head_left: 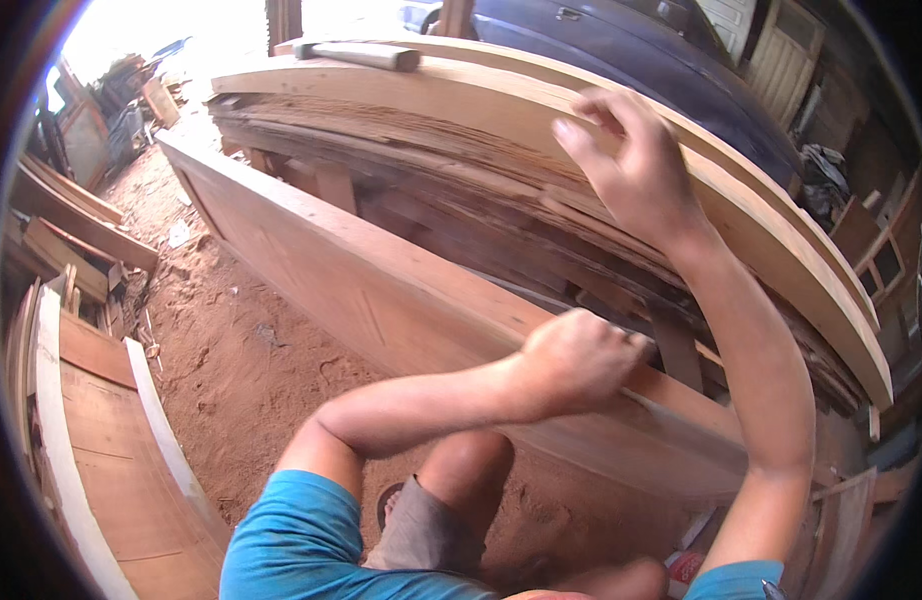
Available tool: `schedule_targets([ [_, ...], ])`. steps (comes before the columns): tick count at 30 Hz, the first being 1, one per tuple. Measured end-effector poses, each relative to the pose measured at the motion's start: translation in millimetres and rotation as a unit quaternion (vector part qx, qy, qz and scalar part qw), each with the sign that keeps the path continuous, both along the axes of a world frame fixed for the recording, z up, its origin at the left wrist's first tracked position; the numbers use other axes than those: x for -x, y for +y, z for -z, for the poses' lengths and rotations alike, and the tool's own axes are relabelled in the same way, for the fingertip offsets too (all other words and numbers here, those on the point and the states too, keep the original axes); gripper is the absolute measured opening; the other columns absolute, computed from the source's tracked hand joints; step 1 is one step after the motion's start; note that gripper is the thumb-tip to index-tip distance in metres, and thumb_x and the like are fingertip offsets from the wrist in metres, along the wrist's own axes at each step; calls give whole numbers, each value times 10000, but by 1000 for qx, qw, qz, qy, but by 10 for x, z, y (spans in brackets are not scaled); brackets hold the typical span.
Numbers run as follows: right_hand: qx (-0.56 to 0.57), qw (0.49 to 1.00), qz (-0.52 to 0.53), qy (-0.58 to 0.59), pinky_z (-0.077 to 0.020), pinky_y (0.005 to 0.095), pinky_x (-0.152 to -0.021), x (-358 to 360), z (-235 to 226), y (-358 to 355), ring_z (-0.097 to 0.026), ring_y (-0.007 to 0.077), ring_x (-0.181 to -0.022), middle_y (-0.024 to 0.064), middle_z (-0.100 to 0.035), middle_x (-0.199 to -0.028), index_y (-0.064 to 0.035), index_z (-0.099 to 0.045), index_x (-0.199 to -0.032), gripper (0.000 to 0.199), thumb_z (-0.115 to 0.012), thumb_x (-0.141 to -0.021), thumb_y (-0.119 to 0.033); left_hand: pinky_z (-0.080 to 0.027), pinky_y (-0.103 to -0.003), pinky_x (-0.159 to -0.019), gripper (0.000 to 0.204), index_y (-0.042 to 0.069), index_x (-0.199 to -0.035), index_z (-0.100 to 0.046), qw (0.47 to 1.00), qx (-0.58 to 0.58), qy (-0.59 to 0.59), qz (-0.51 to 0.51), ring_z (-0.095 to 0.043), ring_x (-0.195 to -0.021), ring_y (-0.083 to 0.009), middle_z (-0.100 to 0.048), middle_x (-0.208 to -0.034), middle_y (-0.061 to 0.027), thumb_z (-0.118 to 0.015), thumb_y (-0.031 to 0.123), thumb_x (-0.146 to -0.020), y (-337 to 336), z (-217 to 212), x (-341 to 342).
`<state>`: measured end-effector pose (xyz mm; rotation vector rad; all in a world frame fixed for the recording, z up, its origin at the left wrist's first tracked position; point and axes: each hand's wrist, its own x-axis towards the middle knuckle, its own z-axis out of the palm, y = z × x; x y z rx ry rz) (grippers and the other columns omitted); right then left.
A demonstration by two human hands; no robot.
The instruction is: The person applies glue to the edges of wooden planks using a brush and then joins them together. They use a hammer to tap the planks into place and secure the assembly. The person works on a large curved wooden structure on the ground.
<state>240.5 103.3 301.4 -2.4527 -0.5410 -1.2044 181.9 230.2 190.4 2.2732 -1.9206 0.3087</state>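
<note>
A long wooden door panel (381, 290) stands on edge, leaning against a workbench. My left hand (579, 360) is closed in a fist on the panel's top edge, with something small and hidden inside it. My right hand (631, 165) is raised higher, fingers spread, resting against the pale planks (481, 95) stacked on the bench. Rough, splintered boards (431, 160) lie under those planks.
A hammer-like tool (356, 55) lies on the far end of the planks. Another wooden door (111, 440) leans at the lower left, with timber offcuts (71, 225) behind it. Red sawdust covers the floor (241, 350). Wooden frames (871, 250) stand at the right.
</note>
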Motion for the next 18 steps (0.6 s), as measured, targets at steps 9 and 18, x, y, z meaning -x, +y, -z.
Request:
schedule_targets([
  [9,176,950,119,229,-510,468,-1036,-2238,-409,1645,-659,353,-1185,250,-671,-1264,44,-580,-1320,518,-614,-995,-358,-497,-353,-597,127,142,-875,-750,818,555,103,115,-708,-770,-173,-730,-780,5,-636,192,-850,-197,402,-178],
  [18,284,744,354,491,-524,315,-671,-1575,-1165,1874,-659,197,-760,79,-683,-882,55,-657,-1122,249,-552,-981,-121,-558,-413,-662,182,13,-895,-700,953,261,94,118,-729,-750,-264,-733,-772,-89,-609,168,-874,-359,359,-134],
])
